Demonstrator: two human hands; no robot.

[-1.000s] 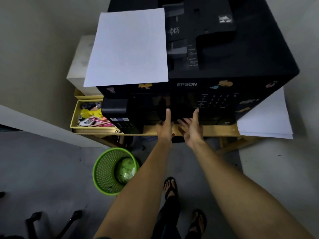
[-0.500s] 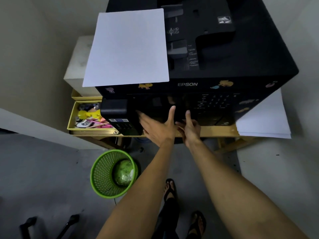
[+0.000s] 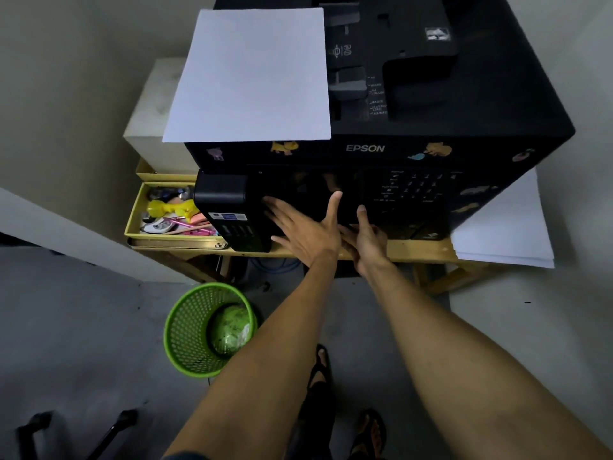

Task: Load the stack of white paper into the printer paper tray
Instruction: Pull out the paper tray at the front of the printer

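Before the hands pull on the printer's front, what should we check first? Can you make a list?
1. Left hand free to grip: ok, fingers spread, holding nothing.
2. Right hand free: ok, open.
3. Both hands at the front of the printer: ok.
4. Paper tray open: cannot tell, the front is too dark.
5. Paper ready: ok, white paper lies on the printer's top.
6. Green bin out of the way: ok, it stands on the floor to the left.

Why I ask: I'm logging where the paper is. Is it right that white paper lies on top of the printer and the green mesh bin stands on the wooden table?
Not quite. The head view shows the green mesh bin on the floor, not the wooden table; white paper does lie atop the printer.
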